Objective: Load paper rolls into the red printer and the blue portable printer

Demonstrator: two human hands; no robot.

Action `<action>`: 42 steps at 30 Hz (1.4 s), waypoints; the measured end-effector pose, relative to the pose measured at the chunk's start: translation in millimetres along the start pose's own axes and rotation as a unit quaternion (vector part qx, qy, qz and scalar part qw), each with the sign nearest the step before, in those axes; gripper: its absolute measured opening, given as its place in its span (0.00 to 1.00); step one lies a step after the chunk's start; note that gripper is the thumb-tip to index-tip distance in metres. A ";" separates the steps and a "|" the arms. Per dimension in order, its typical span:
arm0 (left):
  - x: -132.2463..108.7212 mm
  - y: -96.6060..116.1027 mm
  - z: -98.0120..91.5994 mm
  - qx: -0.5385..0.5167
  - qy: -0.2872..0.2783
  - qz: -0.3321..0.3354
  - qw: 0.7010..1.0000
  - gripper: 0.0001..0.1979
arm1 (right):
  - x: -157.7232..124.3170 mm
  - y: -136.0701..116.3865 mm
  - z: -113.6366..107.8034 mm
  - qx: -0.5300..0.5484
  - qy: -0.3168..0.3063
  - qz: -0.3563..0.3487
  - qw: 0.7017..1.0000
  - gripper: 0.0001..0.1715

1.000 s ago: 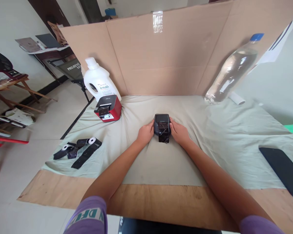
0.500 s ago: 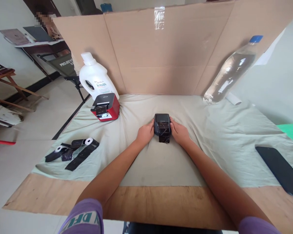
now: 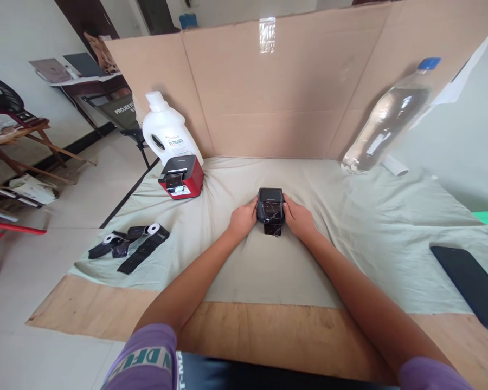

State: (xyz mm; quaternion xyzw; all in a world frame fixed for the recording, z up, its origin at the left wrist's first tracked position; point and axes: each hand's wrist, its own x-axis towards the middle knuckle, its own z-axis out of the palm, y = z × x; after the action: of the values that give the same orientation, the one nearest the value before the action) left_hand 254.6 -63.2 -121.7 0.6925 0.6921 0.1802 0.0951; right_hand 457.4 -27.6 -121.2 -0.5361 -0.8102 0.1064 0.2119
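Note:
A small black label printer sits on the cloth in front of me, with a strip of shiny black labels hanging out of its near side. My left hand grips the printer's left side, fingers partly hidden behind it. On the opposite side my right hand holds it, thumb along the edge. To the left stands a red and black label printer that also has a black strip at its front. Rolls of black label tape lie partly unwound nearer to me on the left.
A white detergent bottle stands behind the red printer. A cardboard panel closes off the back. At the right, a water-filled bottle leans beside a white tube; a black phone lies nearer. The wooden table edge runs along the front.
The camera view has turned slightly left, so the surroundings appear shifted to the right. Both hands stay on the black printer, which has not visibly moved on the cloth.

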 end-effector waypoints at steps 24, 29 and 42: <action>-59.7 -9.4 -8.4 -0.047 -0.029 0.097 0.994 0.31 | -2.2 -1.6 -2.4 0.025 -0.014 -0.001 1.000 0.31; -60.9 -7.5 -5.1 -0.017 -0.037 0.090 0.995 0.31 | -4.6 -3.4 -5.5 0.033 -0.032 0.008 0.999 0.31; -61.6 -6.2 -6.6 -0.046 -0.011 0.093 0.995 0.30 | -5.7 -5.0 -3.6 0.010 -0.014 0.015 1.000 0.31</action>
State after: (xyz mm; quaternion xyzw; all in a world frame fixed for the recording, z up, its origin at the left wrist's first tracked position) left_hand 247.8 -124.9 -125.4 0.7506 0.6146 0.2121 0.1177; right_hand 456.8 -35.0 -117.4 -0.5444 -0.8038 0.1252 0.2045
